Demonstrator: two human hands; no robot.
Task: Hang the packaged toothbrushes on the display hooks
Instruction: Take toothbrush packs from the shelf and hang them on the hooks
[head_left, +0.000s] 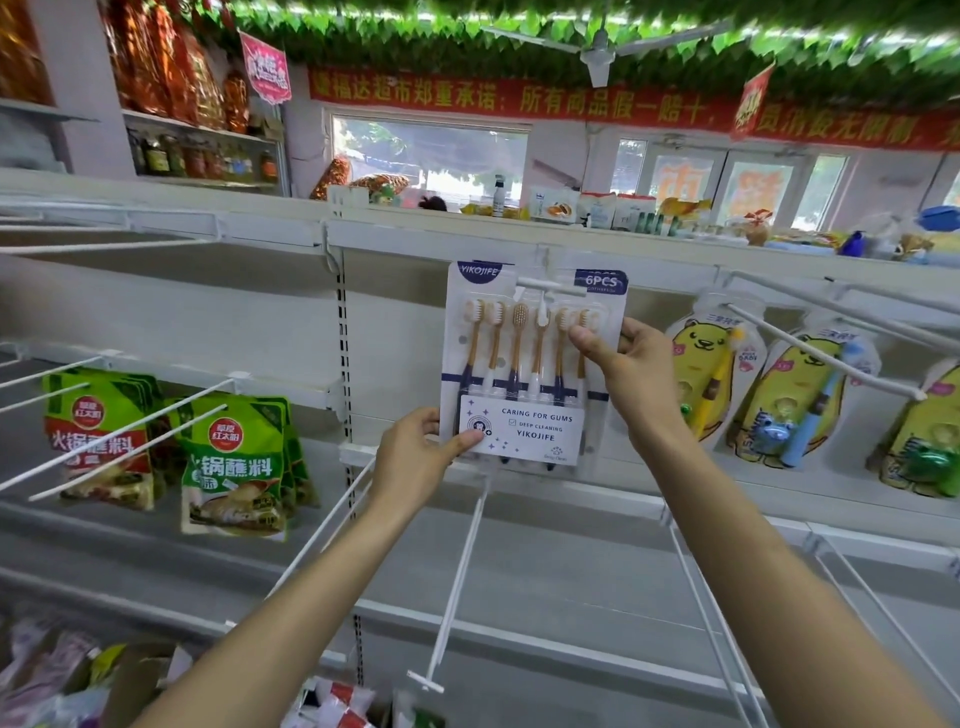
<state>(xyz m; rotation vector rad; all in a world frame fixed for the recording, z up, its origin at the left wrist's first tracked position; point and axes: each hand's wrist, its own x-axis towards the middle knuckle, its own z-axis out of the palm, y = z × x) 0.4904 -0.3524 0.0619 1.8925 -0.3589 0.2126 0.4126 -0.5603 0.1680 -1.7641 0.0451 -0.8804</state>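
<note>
A clear pack of several brown-handled toothbrushes (524, 364), labelled YIKOJIFE 6PCS, is held upright in front of the white shelf back. Its top sits at the T-shaped end of a white display hook (545, 288), which shows in front of the pack's upper middle. My left hand (421, 454) pinches the pack's lower left corner, thumb on the white label card. My right hand (631, 364) grips the right edge, thumb across the front near the brush heads.
Yellow children's toothbrush packs (779, 395) hang on hooks to the right. Green sauce pouches (234, 457) hang at the left. Bare white hooks (457, 582) jut toward me below the pack. More packaged goods lie low at the bottom left.
</note>
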